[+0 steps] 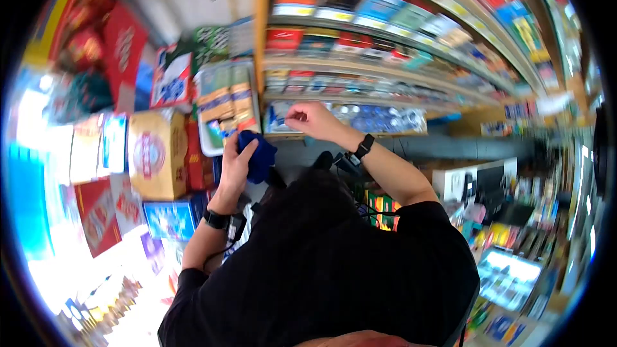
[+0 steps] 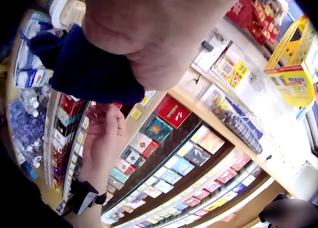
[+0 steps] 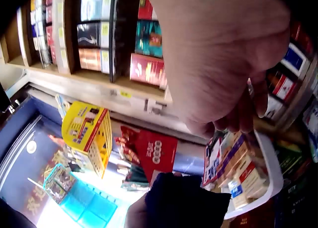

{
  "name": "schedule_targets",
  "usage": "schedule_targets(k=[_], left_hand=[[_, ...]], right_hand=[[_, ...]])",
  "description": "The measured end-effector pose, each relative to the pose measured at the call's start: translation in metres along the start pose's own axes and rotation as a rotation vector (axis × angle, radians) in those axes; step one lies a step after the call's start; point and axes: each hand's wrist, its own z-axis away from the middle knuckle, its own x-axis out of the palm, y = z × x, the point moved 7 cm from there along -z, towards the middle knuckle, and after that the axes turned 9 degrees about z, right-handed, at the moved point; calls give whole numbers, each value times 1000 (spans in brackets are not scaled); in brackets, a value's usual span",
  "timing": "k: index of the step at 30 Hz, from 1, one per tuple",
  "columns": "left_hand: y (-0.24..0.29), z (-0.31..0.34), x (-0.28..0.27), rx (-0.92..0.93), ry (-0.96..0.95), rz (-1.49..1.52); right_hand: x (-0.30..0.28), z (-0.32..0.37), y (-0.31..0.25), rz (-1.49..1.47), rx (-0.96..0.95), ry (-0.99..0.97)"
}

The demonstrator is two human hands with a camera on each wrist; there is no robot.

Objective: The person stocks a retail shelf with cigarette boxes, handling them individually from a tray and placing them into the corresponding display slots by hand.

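My left hand grips a bunched dark blue cloth in front of a white bin. In the left wrist view the cloth hangs below the palm, and in the right wrist view it is a dark bundle beside the same bin. My right hand is raised before the lower shelves, its fingers loosely curled with nothing seen in them. From the right wrist, the right hand shows its palm side, fingers bent downward near the bin of packets.
Shelves of small boxed packs rise in front, with bottles on the bottom row. A cardboard carton and several boxes stand at the left. A glass-topped case sits at the right, and a yellow basket lies beyond the shelf.
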Motion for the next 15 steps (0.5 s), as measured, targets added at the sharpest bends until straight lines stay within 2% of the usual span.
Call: schedule_targets(k=[3,8,15], left_hand=[[-8,-19,54,-55,-151,-71],[-40,-40,132,-105,-390,-181],[-87,-50,228,-237,-523,-225]], right_hand=[[-42,57,29,6,103,200],[-100,151,69,-27,369,420],[-188,258,119,-86,418,868]])
